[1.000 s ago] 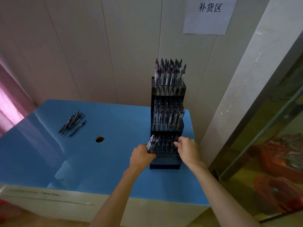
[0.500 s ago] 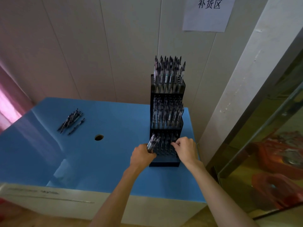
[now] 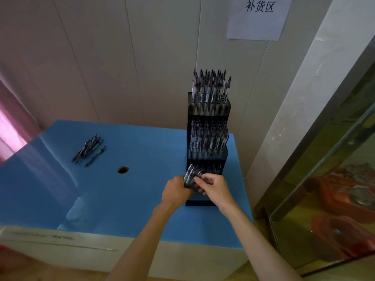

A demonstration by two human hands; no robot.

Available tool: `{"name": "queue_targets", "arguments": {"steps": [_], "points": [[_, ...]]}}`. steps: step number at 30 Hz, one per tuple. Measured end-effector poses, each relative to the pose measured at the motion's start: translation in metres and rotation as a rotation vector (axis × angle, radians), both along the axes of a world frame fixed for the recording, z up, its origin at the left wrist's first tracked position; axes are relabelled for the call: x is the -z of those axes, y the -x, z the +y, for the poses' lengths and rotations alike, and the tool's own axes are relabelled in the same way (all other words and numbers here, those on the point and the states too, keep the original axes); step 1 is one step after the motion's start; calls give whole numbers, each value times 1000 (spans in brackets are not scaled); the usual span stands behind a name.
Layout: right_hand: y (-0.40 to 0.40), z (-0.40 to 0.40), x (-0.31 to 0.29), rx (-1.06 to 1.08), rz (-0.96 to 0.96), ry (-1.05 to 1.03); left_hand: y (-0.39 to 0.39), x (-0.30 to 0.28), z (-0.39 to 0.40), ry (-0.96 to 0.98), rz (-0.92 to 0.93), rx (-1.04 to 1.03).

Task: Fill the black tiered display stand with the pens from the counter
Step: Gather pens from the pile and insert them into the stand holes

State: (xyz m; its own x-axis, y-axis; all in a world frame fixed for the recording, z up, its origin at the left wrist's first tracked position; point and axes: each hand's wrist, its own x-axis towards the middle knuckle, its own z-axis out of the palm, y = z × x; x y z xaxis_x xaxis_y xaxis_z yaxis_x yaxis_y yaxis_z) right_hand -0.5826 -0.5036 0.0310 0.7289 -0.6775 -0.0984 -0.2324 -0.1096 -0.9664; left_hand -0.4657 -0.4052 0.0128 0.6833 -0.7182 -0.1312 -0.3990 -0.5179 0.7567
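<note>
On blue bench, pens are gripped upright by left hand; right hand fingers pinch one, stand just beyond.

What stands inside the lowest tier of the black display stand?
The lowest tier shows mostly empty holes at its back. The left hand, its bundle of pens and the right hand cover the front.

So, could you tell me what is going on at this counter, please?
A person is stocking a black tiered display stand with pens. The left hand grips a bundle of pens in front of the bottom tier, and the right hand pinches at that bundle. The top and middle tiers already hold pens; the bottom one looks mostly unfilled. A loose pile of pens lies on the blue counter, beyond a round hole.
</note>
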Motion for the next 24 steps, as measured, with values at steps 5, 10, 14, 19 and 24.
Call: {"name": "queue_targets", "arguments": {"steps": [5, 10, 14, 19, 24], "points": [[-2, 3, 5, 49, -61, -87, -2, 2, 0, 2, 14, 17], [1, 1, 2, 207, -188, -201, -5, 4, 0, -19, 22, 36], [11, -22, -11, 362, -246, -142, -8, 9, 6, -46, 23, 16], [23, -49, -11, 395, -169, 181, -8, 11, 11, 4, 60, -53], [23, -62, -3, 342, -48, 550, -8, 6, 10, 37, 75, -87]]}}
